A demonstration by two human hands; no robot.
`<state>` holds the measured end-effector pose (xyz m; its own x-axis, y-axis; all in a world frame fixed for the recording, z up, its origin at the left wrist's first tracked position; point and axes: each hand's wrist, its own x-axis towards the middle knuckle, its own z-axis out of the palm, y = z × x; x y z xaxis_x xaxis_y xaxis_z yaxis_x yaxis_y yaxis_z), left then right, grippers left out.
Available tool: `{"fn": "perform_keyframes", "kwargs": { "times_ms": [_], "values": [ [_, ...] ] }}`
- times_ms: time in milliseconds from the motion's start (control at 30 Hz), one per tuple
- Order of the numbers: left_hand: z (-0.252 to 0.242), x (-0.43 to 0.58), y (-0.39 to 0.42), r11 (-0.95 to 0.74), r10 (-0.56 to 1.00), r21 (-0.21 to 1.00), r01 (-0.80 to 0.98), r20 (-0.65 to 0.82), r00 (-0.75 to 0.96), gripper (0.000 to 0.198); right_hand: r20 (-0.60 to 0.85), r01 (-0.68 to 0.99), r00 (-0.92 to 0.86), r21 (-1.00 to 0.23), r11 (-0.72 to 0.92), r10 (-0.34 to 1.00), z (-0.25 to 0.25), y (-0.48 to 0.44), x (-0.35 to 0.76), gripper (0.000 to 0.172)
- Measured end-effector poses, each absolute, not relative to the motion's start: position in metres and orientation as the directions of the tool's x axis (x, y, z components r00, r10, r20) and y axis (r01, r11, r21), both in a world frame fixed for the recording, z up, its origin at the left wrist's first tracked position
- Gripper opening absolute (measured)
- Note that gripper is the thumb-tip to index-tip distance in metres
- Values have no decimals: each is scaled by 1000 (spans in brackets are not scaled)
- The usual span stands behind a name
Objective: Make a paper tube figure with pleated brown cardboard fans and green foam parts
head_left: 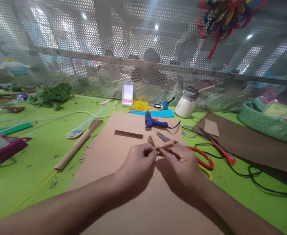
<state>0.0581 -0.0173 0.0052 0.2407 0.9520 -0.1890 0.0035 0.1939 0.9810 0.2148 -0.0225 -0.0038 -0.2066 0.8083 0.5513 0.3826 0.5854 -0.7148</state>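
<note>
Thin brown paper strips (151, 141) fan out from the fingertips of my left hand (141, 157), which is pinched closed on them. My right hand (182, 160) grips a small rolled piece of brown paper (167, 144), its end meeting the strips between both hands. Just beyond my hands lie the blades of a pair of scissors (162, 136), with orange handles partly under my right hand. A bundle of dark brown strips (128, 134) rests on the tan paper sheet (104, 153). Behind it sits a blue glue gun (155, 121).
On the green table, a rolled paper tube with yellow cords (72, 153) lies left. To the right are a red utility knife (221, 148), black cable, dark brown paper (251, 147) and a green basket (265, 120). A white bottle (186, 103) stands behind, before a perforated metal panel.
</note>
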Motion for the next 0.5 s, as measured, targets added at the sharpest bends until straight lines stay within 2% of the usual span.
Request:
{"fn": "perform_keyframes", "kwargs": {
  "times_ms": [100, 200, 333, 500],
  "values": [
    [16, 55, -21, 266, 909, 948, -175, -187, 372, 9, 482, 284, -200, -805, 521, 853, 7, -20, 221, 13],
    [17, 50, -15, 310, 838, 914, -263, -132, 529, 27, 430, 136, -281, -867, 479, 858, 14, -19, 224, 15],
    [13, 45, -6, 360, 751, 894, -265, -109, 651, 27, 318, -59, -381, -945, 321, 868, 15, -20, 225, 14],
    [11, 45, -5, 344, 759, 905, -249, -112, 642, 21, 260, -141, -386, -965, 222, 885, 12, -21, 226, 15]
  ]
}}
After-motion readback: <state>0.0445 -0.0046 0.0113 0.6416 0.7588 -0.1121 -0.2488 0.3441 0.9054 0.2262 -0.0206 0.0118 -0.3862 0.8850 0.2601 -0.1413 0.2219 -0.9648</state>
